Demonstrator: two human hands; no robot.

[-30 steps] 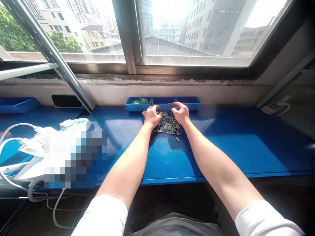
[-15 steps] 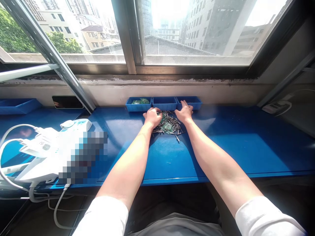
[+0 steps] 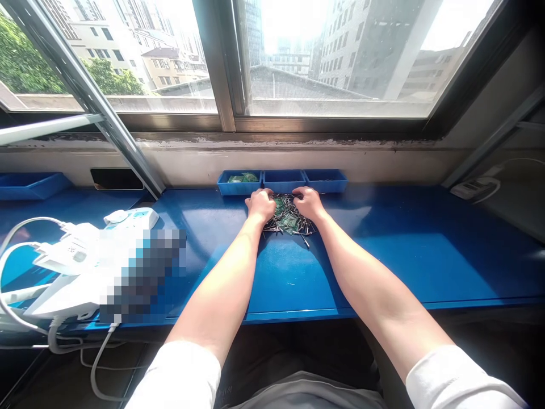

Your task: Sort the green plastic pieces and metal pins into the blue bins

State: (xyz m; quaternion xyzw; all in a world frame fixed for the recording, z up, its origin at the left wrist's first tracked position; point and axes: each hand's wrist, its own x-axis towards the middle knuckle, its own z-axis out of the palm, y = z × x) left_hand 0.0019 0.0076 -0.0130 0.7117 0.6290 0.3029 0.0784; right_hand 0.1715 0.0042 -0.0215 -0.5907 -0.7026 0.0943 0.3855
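Blue tabletop (image 3: 383,267) beneath a window (image 3: 340,57).
Metal pins and green circuit boards (image 3: 289,218) lay between the left hand (image 3: 260,205) and right hand (image 3: 309,204); the hands were apart, curled at the pile's edges, any grip hidden.

- blue bench top (image 3: 383,267), sunlit
- shallow blue tray (image 3: 29,187) at the far left
- white power strip (image 3: 131,216) beside a white corded device (image 3: 63,261), partly pixelated
- white cable and plug (image 3: 474,188) at right
- metal-framed window (image 3: 225,62) - high-rise buildings (image 3: 361,51) beyond

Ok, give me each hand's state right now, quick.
Left hand: fingers curled at the pile of metal pins; holding anything cannot be told.
Right hand: fingers curled at the pile too; holding anything cannot be told.
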